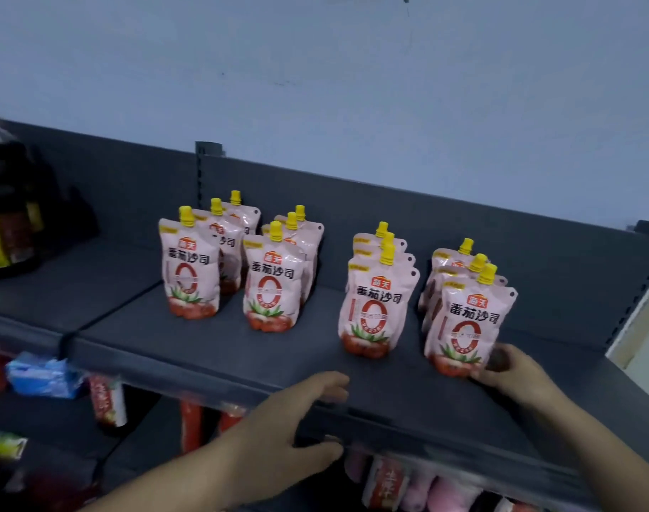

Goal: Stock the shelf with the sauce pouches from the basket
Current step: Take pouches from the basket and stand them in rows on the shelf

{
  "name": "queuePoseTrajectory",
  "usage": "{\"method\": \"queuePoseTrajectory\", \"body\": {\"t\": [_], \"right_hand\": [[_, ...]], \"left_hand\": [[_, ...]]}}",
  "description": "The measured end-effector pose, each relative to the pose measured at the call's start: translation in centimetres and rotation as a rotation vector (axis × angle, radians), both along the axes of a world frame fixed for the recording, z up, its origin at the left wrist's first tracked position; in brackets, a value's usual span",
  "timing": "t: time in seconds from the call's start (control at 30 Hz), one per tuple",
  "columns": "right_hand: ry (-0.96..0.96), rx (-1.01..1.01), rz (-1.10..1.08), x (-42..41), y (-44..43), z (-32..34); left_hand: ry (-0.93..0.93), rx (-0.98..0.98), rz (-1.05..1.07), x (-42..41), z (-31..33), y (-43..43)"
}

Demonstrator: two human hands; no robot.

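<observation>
Right hand (515, 367) at lower right: I see fingers curled round the front sauce pouch (463, 323) base; left hand (297, 415) clasps the shelf (204, 345) edge, thumb beneath.

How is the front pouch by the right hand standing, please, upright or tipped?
Upright: the front pouch stands on its base on the shelf, yellow cap uppermost, right hand gripping its lower corner.
</observation>
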State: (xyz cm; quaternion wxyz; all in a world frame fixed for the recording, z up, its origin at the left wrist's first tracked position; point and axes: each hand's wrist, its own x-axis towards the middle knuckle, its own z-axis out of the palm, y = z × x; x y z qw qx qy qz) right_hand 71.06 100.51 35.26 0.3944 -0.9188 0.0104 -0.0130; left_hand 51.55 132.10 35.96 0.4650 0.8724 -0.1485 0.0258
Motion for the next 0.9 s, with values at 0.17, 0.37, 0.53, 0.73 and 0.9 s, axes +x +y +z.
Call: {"method": "queuePoseTrajectory", "body": {"t": [0.17, 0.37, 0.53, 0.73, 0.9], "right_hand": [[-0.459, 0.238, -0.371, -5.1, 6.1, 1.9], [-0.702, 0.361, 0.26, -12.6, 24.3, 2.9], [-0.459, 0.102, 0.962, -18.7, 41.0, 0.3], [-0.225, -0.2, 1.399, -24.1, 54.2, -4.8], [-0.079, -0.483, 1.615, -24.9, 61.4, -9.8]], "left_hand": [[0.016, -0.212, 0.225, -9.1, -1.4, 11.2], [0.186, -0.015, 0.619, -19.5, -7.4, 24.4], [0.325, 0.202, 0.804, -26.6, -9.7, 31.2], [0.569, 0.42, 0.92, -31.3, -12.3, 35.7], [0.639, 0.384, 0.965, -32.8, -15.6, 38.8]]}}
